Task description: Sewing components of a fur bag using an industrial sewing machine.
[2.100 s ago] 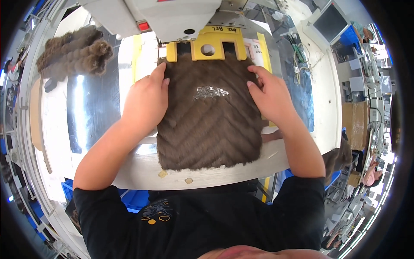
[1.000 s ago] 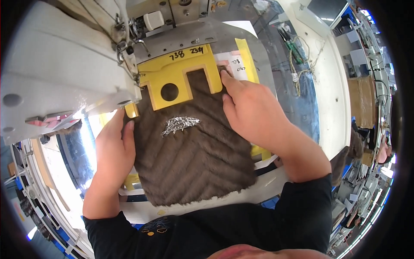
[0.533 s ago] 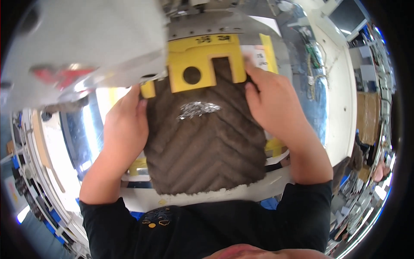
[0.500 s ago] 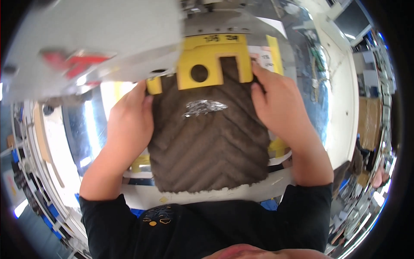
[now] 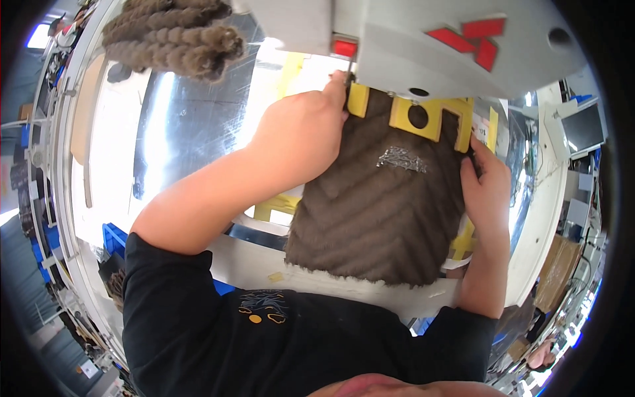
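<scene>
A brown plush panel (image 5: 377, 212) with chevron ridges lies under the head of a machine (image 5: 397, 46). A silvery embroidered patch (image 5: 402, 160) shows on its upper part. A yellow clamp frame (image 5: 423, 116) with a round hole and a square notch presses on the panel's far edge. My left hand (image 5: 307, 132) is beside the panel's left edge, one finger stretched up to a small dark lever below a red button (image 5: 344, 47); its other fingers are largely hidden. My right hand (image 5: 487, 185) grips the panel's right edge near the frame, thumb and fingers bent around it.
Several brown fluffy strips (image 5: 173, 36) lie at the far left on the shiny metal table (image 5: 192, 99). The white table edge (image 5: 245, 264) runs in front of my body. A blue bin (image 5: 114, 239) stands by my left elbow, and a cardboard box (image 5: 559, 271) at the right.
My left hand has moved from the panel's left edge up to the lever by the red button. My right hand stays at the right edge. The whole view has shifted and turned.
</scene>
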### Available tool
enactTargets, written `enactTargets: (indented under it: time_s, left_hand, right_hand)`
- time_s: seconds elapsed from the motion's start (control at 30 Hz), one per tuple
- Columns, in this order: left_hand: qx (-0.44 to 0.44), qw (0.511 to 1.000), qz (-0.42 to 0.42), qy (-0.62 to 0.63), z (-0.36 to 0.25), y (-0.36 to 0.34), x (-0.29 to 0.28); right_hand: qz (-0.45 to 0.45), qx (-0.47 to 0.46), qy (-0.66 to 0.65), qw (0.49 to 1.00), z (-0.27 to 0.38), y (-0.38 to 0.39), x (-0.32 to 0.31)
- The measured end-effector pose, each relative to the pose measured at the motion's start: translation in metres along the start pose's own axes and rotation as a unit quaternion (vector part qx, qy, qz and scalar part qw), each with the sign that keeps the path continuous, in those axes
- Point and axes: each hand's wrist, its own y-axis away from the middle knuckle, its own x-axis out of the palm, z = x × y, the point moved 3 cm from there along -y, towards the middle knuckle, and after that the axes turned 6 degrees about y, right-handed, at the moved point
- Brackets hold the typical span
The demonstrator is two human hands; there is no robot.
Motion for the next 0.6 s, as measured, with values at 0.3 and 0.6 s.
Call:
enactTargets:
  time_s: [0.3, 0.6]
  left_hand:
    - [0.065, 0.998, -0.014, -0.009, 0.005, 0.014, 0.001]
    - [0.079, 0.996, -0.037, 0.014, 0.009, 0.008, 0.003]
  right_hand:
    - [0.023, 0.022, -0.019, 0.999, 0.002, 0.0, 0.001]
    - [0.02, 0.03, -0.045, 0.998, -0.002, 0.001, 0.003]
